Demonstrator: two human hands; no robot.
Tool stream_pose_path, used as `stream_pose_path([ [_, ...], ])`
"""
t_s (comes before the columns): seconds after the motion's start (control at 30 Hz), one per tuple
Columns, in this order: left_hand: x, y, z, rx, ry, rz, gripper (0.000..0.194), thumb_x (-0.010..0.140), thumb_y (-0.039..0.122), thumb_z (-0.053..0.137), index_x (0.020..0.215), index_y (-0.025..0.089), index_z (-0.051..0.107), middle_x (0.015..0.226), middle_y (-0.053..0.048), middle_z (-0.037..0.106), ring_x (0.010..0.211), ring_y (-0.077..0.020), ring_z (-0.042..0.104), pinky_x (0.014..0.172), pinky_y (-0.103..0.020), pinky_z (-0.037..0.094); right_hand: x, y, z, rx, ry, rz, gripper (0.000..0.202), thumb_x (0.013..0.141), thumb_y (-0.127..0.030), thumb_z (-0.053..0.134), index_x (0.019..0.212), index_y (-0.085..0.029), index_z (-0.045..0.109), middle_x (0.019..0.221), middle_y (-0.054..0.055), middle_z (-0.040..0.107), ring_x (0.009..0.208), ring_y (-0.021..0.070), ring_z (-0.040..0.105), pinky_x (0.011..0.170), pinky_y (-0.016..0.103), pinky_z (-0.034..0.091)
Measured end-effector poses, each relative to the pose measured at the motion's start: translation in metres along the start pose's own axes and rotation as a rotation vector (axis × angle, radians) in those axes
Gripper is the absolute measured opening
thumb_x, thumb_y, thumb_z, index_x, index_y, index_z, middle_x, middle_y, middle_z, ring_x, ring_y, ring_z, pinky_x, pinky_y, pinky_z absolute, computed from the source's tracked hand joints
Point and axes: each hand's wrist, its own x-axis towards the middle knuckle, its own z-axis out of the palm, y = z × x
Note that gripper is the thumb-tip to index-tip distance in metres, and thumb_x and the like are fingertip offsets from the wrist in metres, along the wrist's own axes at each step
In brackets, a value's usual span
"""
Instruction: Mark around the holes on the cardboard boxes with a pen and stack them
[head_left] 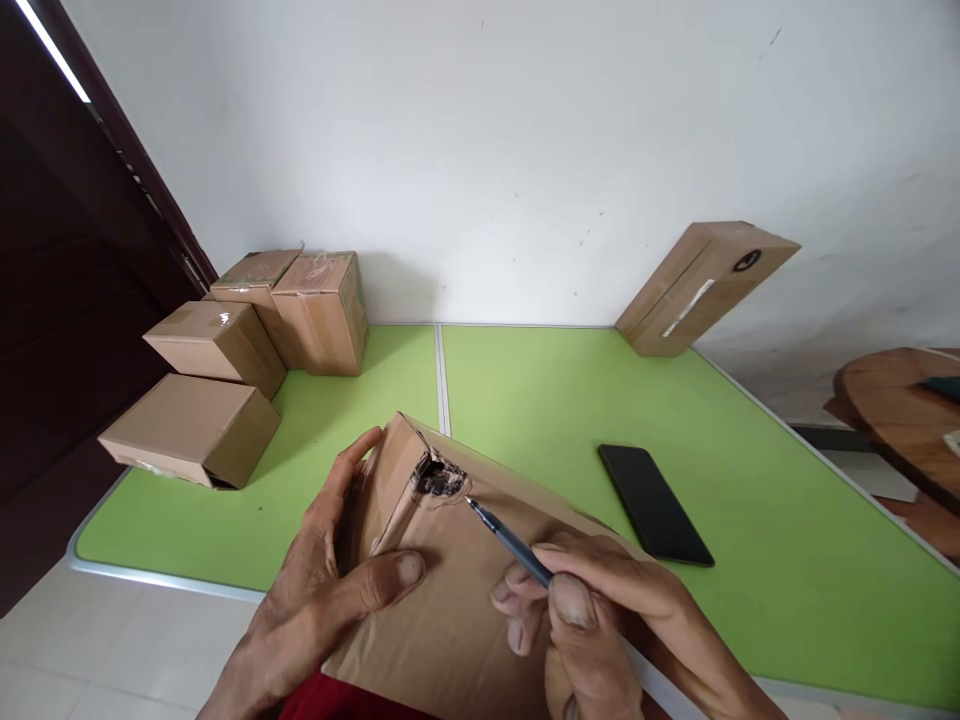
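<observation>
A brown cardboard box [465, 590] is tilted towards me at the front edge of the green table. Near its upper corner is a ragged dark hole [441, 478], with thin pen lines around its lower right edge. My left hand [330, 570] grips the box's left side, thumb on the near face and fingers behind the edge. Between thumb and fingers my right hand [592, 610] holds a dark pen [510, 541], its tip at the right of the hole. Whether the tip touches the cardboard I cannot tell.
Several closed cardboard boxes [214, 350] stand at the table's left. A tall box [705, 290] leans against the wall at the back right. A black smartphone [656, 505] lies right of my box on the green table [517, 380]. Beyond the right edge is a wooden stool-like piece [892, 410].
</observation>
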Motion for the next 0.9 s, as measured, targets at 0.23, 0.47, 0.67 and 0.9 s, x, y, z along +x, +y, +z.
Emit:
stream_pose_path([
  [0.23,0.002,-0.001,0.001,0.037,-0.010,0.014,0.103,0.082,0.060,0.087,0.170,0.038,0.040,0.173,-0.011,0.048,0.161,-0.0462,0.041,0.131,-0.065,0.033,0.005,0.000,0.006,0.066,0.092,0.044,0.008,0.101,-0.017,0.077,0.104,-0.021,0.082,0.077,0.001,0.078,0.056,0.0147,0.072,0.044,0.023,0.054],
  [0.47,0.007,-0.002,-0.001,0.061,0.061,0.012,0.106,0.078,0.066,0.087,0.169,0.035,0.043,0.166,-0.013,0.056,0.158,-0.0482,0.044,0.126,-0.064,0.041,0.030,0.013,-0.007,-0.035,0.264,-0.124,0.011,0.102,-0.022,0.077,0.113,-0.020,0.081,0.086,0.001,0.077,0.064,0.0158,0.072,0.055,0.028,0.057],
  [0.67,0.006,0.009,-0.034,0.118,0.293,-0.005,0.096,0.077,0.072,0.084,0.162,0.040,0.054,0.154,-0.005,0.067,0.140,-0.0478,0.064,0.110,-0.056,0.058,0.082,0.123,-0.085,-0.849,-0.179,-0.386,0.023,0.111,-0.021,0.056,0.121,-0.016,0.076,0.107,0.011,0.075,0.094,0.0232,0.075,0.082,0.038,0.064],
  [0.9,0.005,0.012,-0.056,0.115,0.477,-0.024,0.089,0.077,0.074,0.086,0.157,0.050,0.057,0.160,0.005,0.063,0.147,-0.0485,0.058,0.121,-0.063,0.053,0.072,0.217,-0.113,-1.056,-0.602,-0.356,0.007,0.106,-0.016,0.070,0.106,-0.018,0.076,0.104,0.005,0.077,0.094,0.0203,0.075,0.085,0.036,0.066],
])
